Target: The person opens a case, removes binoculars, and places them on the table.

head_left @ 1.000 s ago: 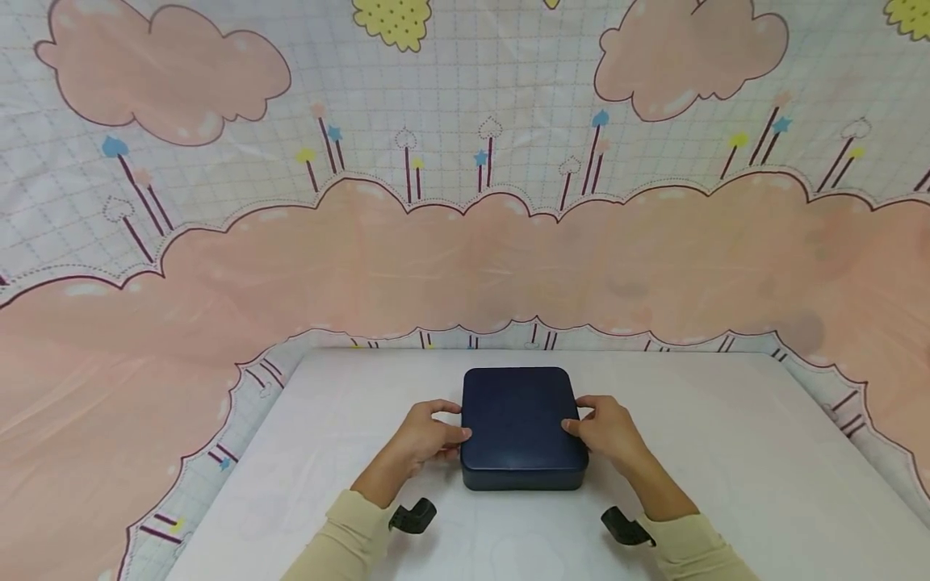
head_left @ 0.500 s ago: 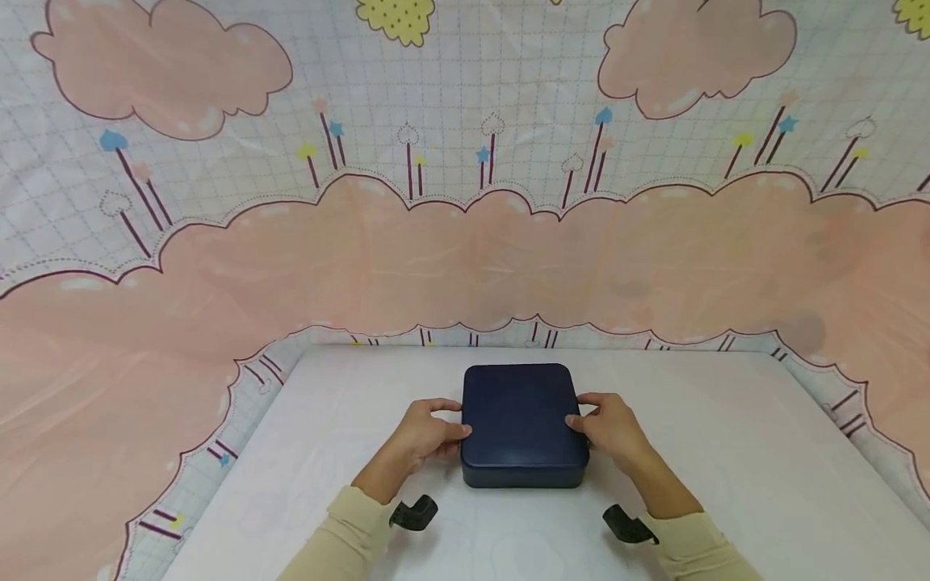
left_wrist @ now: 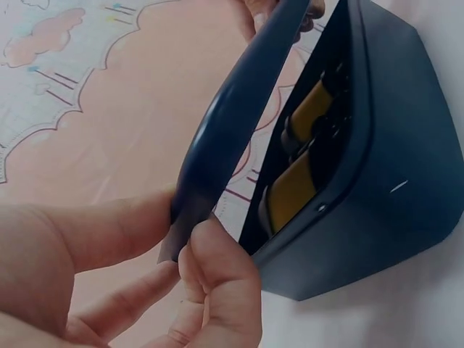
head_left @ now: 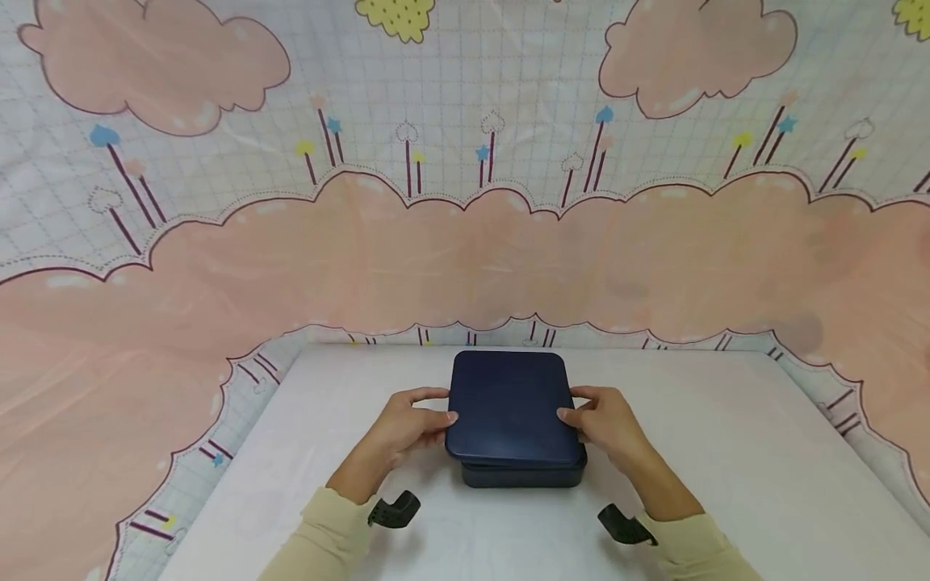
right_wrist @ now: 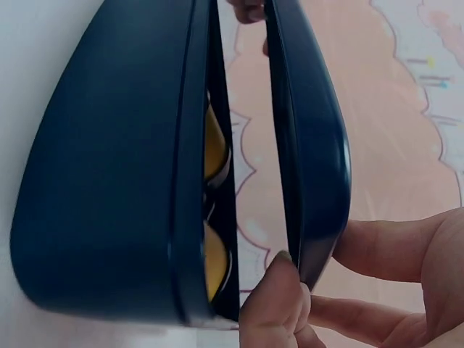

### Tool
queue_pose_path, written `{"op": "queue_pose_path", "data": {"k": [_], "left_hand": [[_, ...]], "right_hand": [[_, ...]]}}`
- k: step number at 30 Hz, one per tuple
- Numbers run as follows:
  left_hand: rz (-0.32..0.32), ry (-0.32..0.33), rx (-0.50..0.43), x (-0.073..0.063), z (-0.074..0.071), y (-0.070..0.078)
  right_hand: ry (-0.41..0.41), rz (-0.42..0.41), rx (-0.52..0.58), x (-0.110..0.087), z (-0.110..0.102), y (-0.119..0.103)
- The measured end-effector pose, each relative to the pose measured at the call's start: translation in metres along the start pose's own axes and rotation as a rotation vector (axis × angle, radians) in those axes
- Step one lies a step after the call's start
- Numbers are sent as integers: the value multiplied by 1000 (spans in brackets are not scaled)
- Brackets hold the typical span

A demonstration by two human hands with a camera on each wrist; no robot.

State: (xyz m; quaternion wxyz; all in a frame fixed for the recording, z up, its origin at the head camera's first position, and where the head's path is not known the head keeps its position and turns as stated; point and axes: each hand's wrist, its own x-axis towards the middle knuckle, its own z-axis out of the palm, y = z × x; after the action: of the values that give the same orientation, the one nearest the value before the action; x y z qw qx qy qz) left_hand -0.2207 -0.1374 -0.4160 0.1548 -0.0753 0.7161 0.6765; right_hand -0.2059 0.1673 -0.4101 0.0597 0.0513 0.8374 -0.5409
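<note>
A dark blue lid [head_left: 508, 403] is raised off a matching rectangular tin box [head_left: 521, 476] that stands on the table. My left hand [head_left: 408, 424] pinches the lid's left edge between thumb and fingers. On the opposite edge, my right hand [head_left: 609, 420] grips it the same way. The left wrist view shows a gap between lid and box, with yellow-and-black items [left_wrist: 293, 192] lying inside. Part of the same contents, yellow rounded pieces [right_wrist: 215, 261], shows through the opening in the right wrist view. Most of the box's inside is hidden by the lid in the head view.
A white table [head_left: 676, 452] spreads under the box and both arms. Behind it hangs a cloth [head_left: 465, 258] printed with peach clouds. Small black wrist devices jut out near each sleeve, one left [head_left: 395, 510] and one right [head_left: 625, 524].
Both hands have lifted the lid off the box, up and slightly to the left. Earlier it sat flush on the box. The box stays where it was.
</note>
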Motion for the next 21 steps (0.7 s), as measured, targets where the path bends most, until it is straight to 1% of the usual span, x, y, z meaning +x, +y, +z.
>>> {"op": "queue_pose_path", "data": {"k": [4, 9, 12, 17, 21], "left_hand": [[-12, 24, 0, -5, -10, 5], [-6, 41, -1, -12, -25, 9], [5, 34, -11, -17, -35, 8], [28, 15, -29, -26, -52, 7], [29, 6, -21, -33, -66, 4]], "right_hand": [[-16, -8, 19, -1, 4, -8], [-40, -13, 105, -2, 13, -19], [-46, -24, 140, -3, 20, -25], [-48, -42, 141, -6, 33, -31], [-52, -50, 151, -8, 47, -34]]}}
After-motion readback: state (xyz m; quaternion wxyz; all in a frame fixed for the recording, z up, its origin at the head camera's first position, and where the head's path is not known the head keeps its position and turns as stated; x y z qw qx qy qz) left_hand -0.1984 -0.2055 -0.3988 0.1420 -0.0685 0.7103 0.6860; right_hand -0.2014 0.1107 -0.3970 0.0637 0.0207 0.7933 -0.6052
